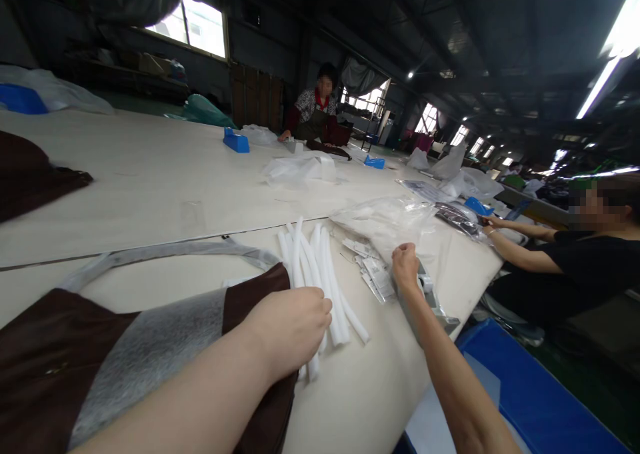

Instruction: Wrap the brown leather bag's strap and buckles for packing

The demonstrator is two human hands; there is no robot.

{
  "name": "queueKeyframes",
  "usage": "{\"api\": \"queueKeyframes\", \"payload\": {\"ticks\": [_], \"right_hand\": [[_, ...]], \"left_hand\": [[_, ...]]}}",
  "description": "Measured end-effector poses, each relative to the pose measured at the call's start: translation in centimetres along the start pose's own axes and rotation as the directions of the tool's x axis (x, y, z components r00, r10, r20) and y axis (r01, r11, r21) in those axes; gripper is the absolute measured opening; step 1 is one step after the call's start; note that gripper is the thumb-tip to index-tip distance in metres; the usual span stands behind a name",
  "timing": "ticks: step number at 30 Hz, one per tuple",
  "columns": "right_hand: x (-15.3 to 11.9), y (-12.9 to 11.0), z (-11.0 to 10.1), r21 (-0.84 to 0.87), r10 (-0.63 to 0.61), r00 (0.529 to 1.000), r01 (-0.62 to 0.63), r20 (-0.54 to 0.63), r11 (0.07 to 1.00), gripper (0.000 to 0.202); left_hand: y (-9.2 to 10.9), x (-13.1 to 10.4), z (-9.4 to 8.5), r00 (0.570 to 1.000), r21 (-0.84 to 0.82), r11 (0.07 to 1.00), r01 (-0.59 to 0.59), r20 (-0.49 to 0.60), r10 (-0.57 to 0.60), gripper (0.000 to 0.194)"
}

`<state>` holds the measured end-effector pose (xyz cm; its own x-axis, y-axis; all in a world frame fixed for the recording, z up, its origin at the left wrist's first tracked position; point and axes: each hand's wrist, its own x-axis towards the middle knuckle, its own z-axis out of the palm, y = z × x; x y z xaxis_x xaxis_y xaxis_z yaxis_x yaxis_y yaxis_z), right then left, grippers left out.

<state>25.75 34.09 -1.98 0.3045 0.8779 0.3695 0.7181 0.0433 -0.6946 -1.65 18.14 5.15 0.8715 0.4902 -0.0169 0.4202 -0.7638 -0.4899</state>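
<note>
Reaching across the pale surface [150,174], the person has the left hand [290,327] curled down onto the near ends of a bunch of white foam tubes [320,274], fingers closed over them. The tubes lie fanned out just beyond a brown bag [45,361] with a grey fabric panel, which sits nearest the camera with its grey strap [165,251] looping out over the surface. The right hand [406,265] is bunched into a fist at the mouth of a clear plastic bag [385,224], beside a scatter of small white tags [373,271]; whether it grips anything I cannot tell.

To my eye this is the picking-up step: a tube being singled out of the bunch. The next move would call for separating one tube cleanly from its neighbours without dragging the rest along.

Another person [575,254] works at the right edge, and a third [316,111] sits at the far side.
</note>
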Motion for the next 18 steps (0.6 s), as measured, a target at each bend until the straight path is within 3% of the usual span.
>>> {"api": "queueKeyframes", "payload": {"ticks": [5, 9, 14, 18], "right_hand": [[-2.5, -0.4, 1.7, -0.129, -0.115, 0.975, 0.141, 0.191, 0.982, 0.016], [-1.9, -1.0, 2.4, -0.187, -0.155, 0.937, 0.221, 0.311, 0.957, 0.019], [0.0, -1.8, 3.6, -0.162, -0.132, 0.907, 0.211, 0.399, 0.964, 0.016], [1.6, -2.0, 3.9, -0.081, -0.081, 0.923, 0.120, 0.377, 0.989, 0.018]], "left_hand": [[-0.4, 4.4, 3.5, 0.994, -0.119, 0.992, -0.038, -0.103, 0.025, 0.017], [-0.5, 8.2, 6.3, 0.989, -0.151, 0.988, -0.006, -0.148, -0.017, 0.014], [-0.8, 12.4, 8.6, 0.956, -0.200, 0.974, 0.109, -0.247, -0.158, 0.016], [-0.7, 15.1, 9.9, 0.945, -0.225, 0.974, 0.034, -0.310, -0.105, 0.018]]}}
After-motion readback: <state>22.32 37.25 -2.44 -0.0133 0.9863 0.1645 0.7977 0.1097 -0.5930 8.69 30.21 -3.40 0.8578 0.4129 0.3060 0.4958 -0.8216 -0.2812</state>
